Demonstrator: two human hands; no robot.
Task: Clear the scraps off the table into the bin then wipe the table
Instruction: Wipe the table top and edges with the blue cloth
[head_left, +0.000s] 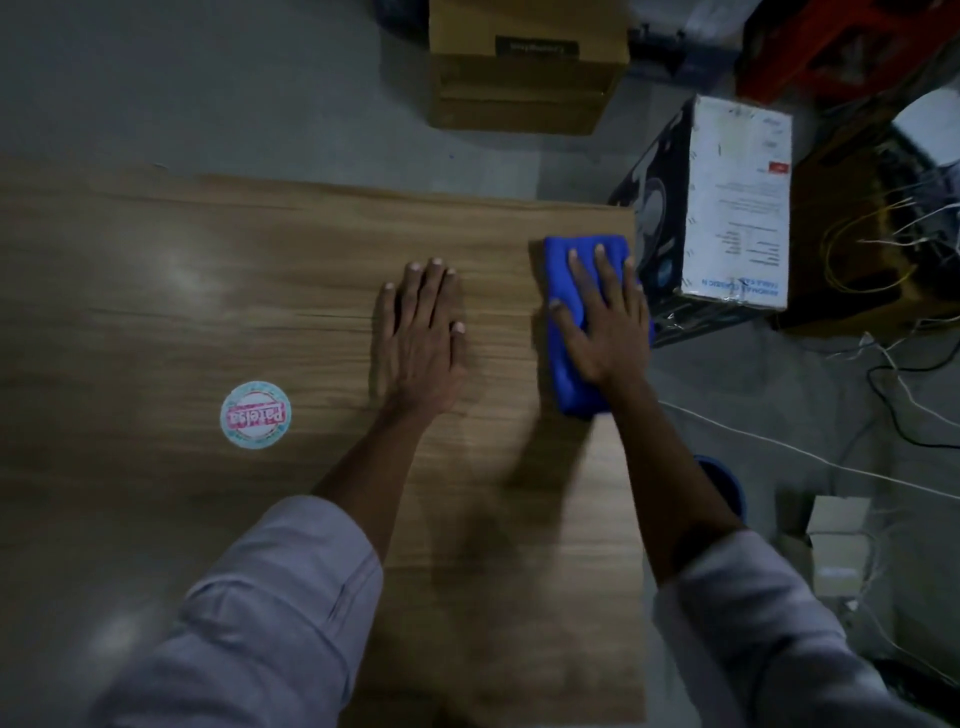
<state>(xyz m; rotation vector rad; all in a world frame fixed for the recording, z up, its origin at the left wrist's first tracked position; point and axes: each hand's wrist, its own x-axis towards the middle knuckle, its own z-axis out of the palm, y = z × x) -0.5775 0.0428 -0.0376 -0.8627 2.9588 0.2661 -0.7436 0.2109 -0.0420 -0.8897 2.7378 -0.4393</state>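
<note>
My right hand (605, 327) lies flat on the blue cloth (566, 374), fingers straight, pressing it to the wooden surface (208, 286) near its far right corner. My left hand (421, 338) rests flat, fingers straight, just beside the cloth. A round sticker (255, 414) sits further left.

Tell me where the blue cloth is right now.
In the head view, the blue cloth lies at the far right corner of the table, pressed flat under the right hand, beside the white box.
</note>
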